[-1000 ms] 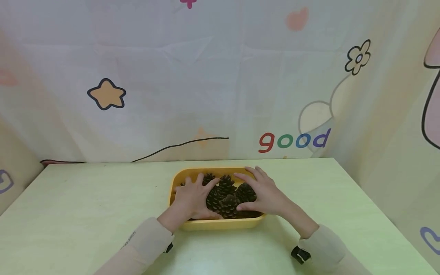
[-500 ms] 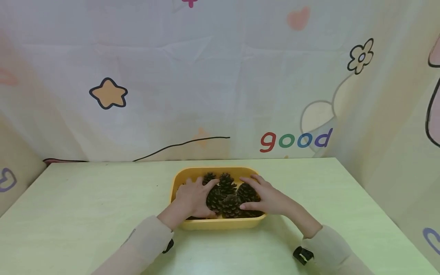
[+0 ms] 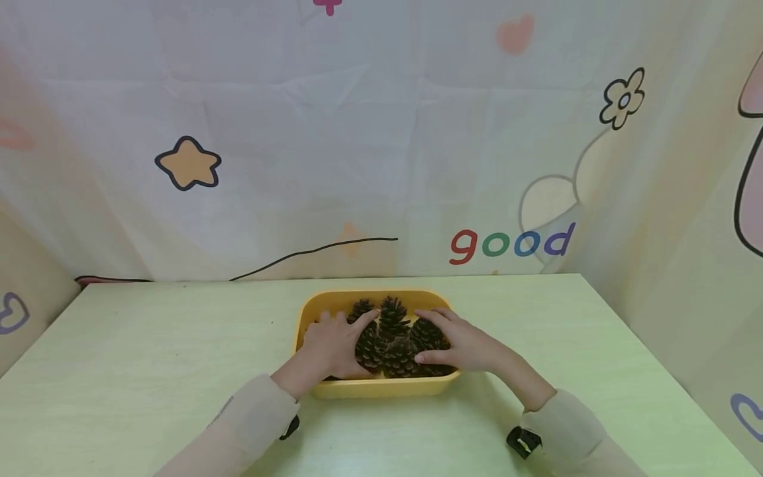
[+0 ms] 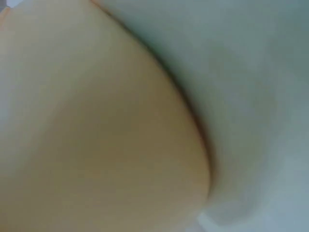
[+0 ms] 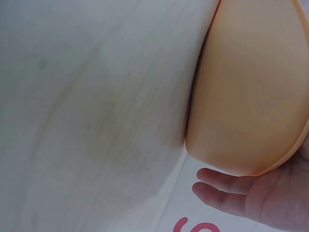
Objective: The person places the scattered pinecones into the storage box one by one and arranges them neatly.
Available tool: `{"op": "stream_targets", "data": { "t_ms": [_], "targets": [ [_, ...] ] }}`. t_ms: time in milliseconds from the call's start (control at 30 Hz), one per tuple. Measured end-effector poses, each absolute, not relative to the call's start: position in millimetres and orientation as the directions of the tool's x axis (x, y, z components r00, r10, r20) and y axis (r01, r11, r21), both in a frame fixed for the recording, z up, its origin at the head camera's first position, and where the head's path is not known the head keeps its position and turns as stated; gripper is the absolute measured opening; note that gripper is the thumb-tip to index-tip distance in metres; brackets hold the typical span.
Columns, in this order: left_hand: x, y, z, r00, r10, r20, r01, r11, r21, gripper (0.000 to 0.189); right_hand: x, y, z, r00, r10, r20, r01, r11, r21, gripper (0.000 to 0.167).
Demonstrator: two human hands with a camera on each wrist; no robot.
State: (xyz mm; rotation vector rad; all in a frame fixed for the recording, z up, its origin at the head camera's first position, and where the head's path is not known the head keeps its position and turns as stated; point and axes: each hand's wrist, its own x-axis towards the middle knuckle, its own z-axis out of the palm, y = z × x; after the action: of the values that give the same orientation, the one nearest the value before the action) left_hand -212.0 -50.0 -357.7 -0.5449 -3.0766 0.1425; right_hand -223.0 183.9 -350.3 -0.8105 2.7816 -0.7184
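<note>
Dark brown pinecones, several of them, fill a yellow tray on the table. From the left, the left hand reaches over the cones, its thumb and forefinger spread on either side of one pinecone; its other fingertips are partly hidden. On the opposite side lies the right hand, with thumb and fingers apart around the rightmost pinecone. The right wrist view shows fingers extended beyond the tray's outer wall. Only the tray wall and pale surroundings appear in the left wrist view.
The tray stands near the back of a pale green tabletop. Behind it hangs a printed cloth with a star, a flower and the word "good". Black bands show by both sleeves.
The right hand has drawn slightly to the right, and its fingers have come down from the tray's back rim. The pinecones have shifted a little. The left hand has barely moved.
</note>
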Motion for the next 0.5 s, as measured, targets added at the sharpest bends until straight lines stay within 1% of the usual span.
{"op": "stream_targets", "data": {
  "t_ms": [233,500],
  "targets": [
    [-211.9,-48.0,-359.8,-0.931,0.365,0.022,0.362,0.928,-0.083,0.087,-223.0,184.3,-350.2,-0.842,-0.539,-0.021,-0.462,0.742,-0.485,0.077],
    [-213.9,-49.2,-356.7,-0.933,0.359,-0.009,0.359,0.931,-0.071,0.082,-222.6,183.5,-350.7,-0.840,-0.542,-0.017,-0.467,0.739,-0.486,0.076]
  ]
}}
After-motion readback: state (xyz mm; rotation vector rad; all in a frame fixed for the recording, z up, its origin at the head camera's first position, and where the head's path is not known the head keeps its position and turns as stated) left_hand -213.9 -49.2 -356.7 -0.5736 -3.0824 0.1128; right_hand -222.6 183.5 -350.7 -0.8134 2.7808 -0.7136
